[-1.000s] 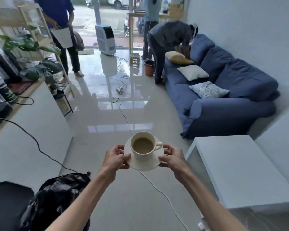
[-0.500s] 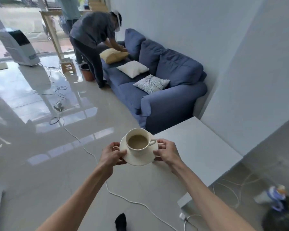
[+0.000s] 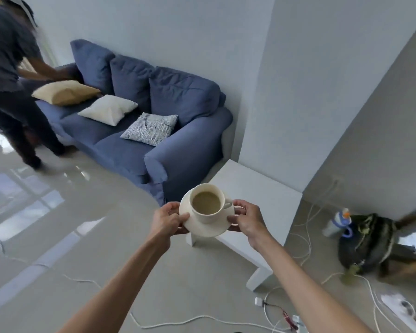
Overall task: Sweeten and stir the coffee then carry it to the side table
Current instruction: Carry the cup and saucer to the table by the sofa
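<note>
The coffee cup [image 3: 207, 202] is sitting full on its saucer [image 3: 205, 228], up in the air over the near edge of the white side table [image 3: 257, 188], so it could be spilling if you are tipping the saucer or tripping on the white cords [image 3: 178, 323] lying on the floor. Your left hand [image 3: 167, 218] and right hand [image 3: 247, 218] are pinching the saucer's two sides, arms reaching straight out in front of you.

Home living room: blue sofa [image 3: 139, 131], cushions [image 3: 150, 128], white side table [image 3: 257, 195].

Cream cup [image 3: 208, 207] and saucer [image 3: 203, 228] with milky-brown coffee [image 3: 206, 202]; white side table [image 3: 255, 200]; blue sofa [image 3: 139, 121] with tan [image 3: 66, 92], white [image 3: 108, 108] and blue-and-white patterned [image 3: 150, 128] cushions.
</note>
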{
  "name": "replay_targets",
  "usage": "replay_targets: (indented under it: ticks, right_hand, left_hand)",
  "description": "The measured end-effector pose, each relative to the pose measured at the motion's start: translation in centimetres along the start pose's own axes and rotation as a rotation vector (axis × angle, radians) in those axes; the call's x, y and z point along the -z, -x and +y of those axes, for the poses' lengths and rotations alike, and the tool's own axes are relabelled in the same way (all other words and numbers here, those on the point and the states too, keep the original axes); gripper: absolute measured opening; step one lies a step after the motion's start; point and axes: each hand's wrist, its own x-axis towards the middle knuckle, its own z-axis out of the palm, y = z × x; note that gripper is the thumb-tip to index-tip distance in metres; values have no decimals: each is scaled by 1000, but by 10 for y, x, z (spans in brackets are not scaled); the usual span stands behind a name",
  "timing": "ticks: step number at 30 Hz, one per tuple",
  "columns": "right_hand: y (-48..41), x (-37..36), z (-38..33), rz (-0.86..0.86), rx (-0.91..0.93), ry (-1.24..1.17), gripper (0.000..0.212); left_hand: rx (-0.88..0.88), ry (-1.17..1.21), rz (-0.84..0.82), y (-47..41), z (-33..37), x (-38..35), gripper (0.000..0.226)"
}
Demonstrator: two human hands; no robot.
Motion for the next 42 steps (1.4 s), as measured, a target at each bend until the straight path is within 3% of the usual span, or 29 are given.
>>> replay_targets:
  ticks: [14, 28, 42]
  right_hand:
    - [-79, 55, 8, 211, -75, -92, 35]
    - [-266, 135, 26, 342, -183, -219, 41]
    - [-387, 177, 98, 530, -325, -248, 31]
  left_hand:
    - [56, -138, -186, -101, 36, -86, 29]
    - [120, -269, -285, -284, 62, -225, 25]
    - [194, -338, -412, -422, 10, -326, 28]
